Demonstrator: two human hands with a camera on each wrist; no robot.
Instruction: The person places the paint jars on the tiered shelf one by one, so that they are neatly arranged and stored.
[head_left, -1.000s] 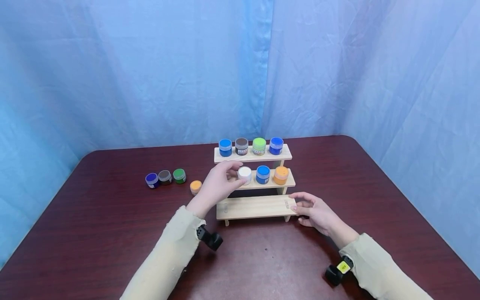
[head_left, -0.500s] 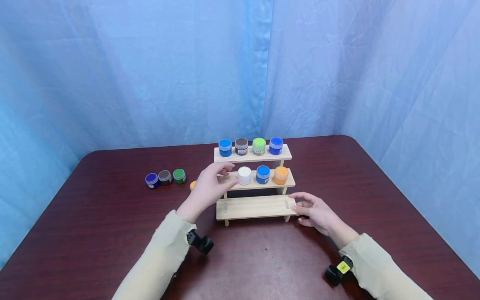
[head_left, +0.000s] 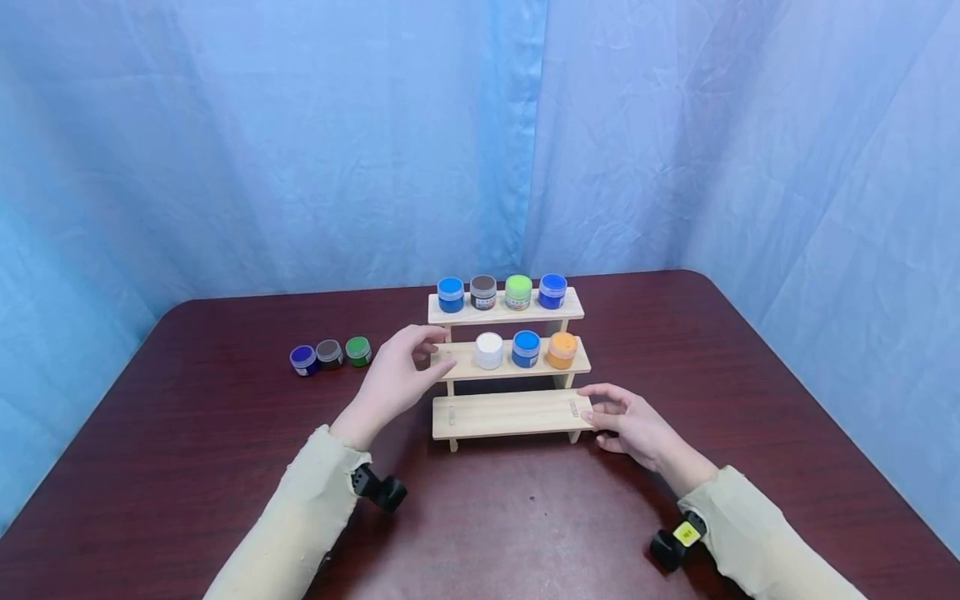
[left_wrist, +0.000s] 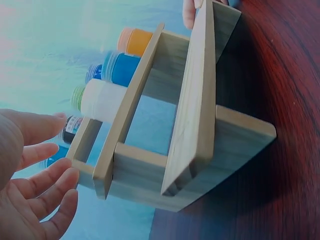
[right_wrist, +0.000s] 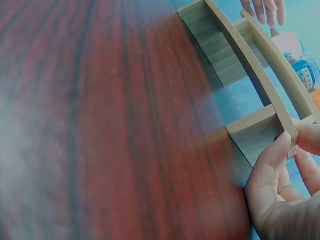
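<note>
A three-step wooden display rack (head_left: 510,414) stands on the table. My left hand (head_left: 397,371) hangs empty at the left end of its middle step, thumb and fingers apart. A white-lidded paint jar (head_left: 489,351) sits on that step just right of the fingertips, with a blue jar (head_left: 526,348) and an orange jar (head_left: 562,350) beside it. In the right wrist view my right hand (right_wrist: 285,185) pinches the right end of the lowest step between thumb and fingers. No jar stands on the lowest step.
On the top step is a row of blue, brown, light green (head_left: 518,292) and dark blue jars. A purple-blue jar (head_left: 303,360), a brown jar (head_left: 329,354) and a green jar (head_left: 358,351) stand on the dark red table (head_left: 187,433) at left. Blue curtains (head_left: 360,150) hang behind.
My left hand has drawn back leftward from the white jar, leaving it on the middle step. It now covers the loose orange jar on the table. The right hand stays put.
</note>
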